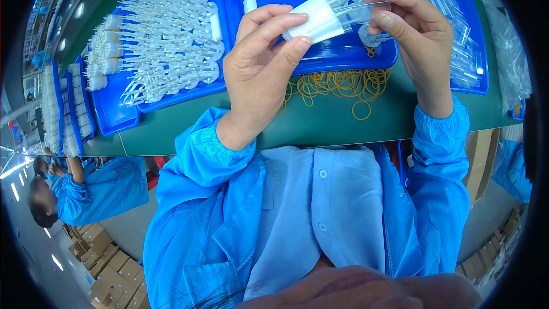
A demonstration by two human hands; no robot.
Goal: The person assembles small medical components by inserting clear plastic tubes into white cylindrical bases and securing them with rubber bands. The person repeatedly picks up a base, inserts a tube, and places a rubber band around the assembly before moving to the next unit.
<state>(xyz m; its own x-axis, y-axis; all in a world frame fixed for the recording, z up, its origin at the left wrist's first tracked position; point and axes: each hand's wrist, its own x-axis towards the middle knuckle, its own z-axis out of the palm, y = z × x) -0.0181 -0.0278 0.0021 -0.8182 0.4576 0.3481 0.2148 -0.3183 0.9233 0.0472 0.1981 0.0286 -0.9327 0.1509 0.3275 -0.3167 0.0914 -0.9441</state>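
Observation:
Above the middle blue tray (349, 64), both my hands are raised around one piece. My left hand (254, 68) pinches a smooth white block (313, 18) between thumb and fingers. A clear plastic sleeve (360, 12) meets the block's right end, and my right hand (420, 37) grips the sleeve's far end between thumb and fingers. How far the two overlap I cannot tell. Below them, a loose pile of yellow rubber bands (343, 84) lies on the green table (320, 121) along the tray's front edge.
The left blue tray (150, 106) holds many bundles of thin white rods (171, 40). More clear sleeves (466, 57) fill the right blue tray (479, 87), beside a clear plastic bag (509, 51). At far left a co-worker in blue (106, 191) is near stacked cardboard boxes (117, 269).

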